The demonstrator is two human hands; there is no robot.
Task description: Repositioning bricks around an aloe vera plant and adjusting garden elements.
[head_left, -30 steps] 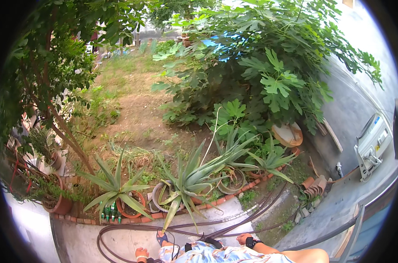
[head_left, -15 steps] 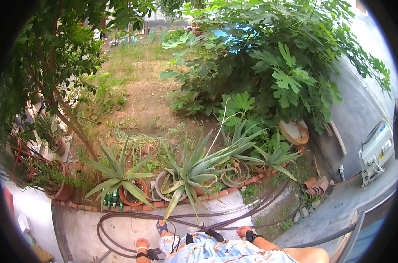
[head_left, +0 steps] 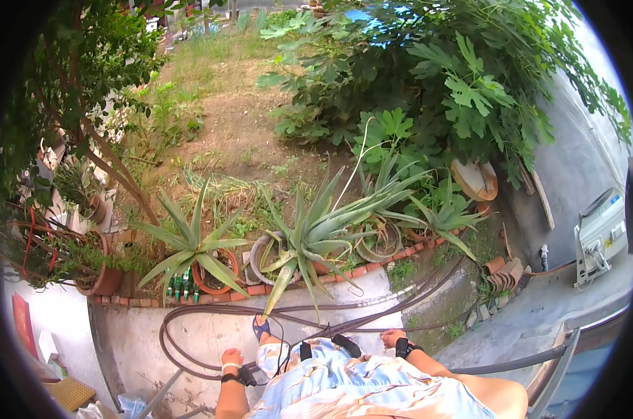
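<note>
My left hand (head_left: pixel 231 357) hangs beside my body over the concrete path, fingers curled in, with nothing seen in it. A pale band and a black strap circle that wrist. On the other side, my right hand (head_left: pixel 392 339) is also curled closed and appears to hold nothing; a black strap is on its wrist. Both hands are apart from the brown hose (head_left: pixel 191 309), which lies in loops on the path around my feet. One foot in a dark sandal (head_left: pixel 260 326) shows below the long leaves of a potted aloe (head_left: pixel 309 234).
A low brick edging (head_left: pixel 261 289) borders the soil bed. Beside another aloe (head_left: pixel 193 248) stand several green bottles (head_left: pixel 182 286). A fig tree (head_left: pixel 428 91) spreads at the back right. Stacked roof tiles (head_left: pixel 510 276) and a grey metal box (head_left: pixel 601 241) are at right.
My view has tilted downward, so the plants sit higher in the picture and more of my arms and clothing shows. Both hands stay low at my sides.
</note>
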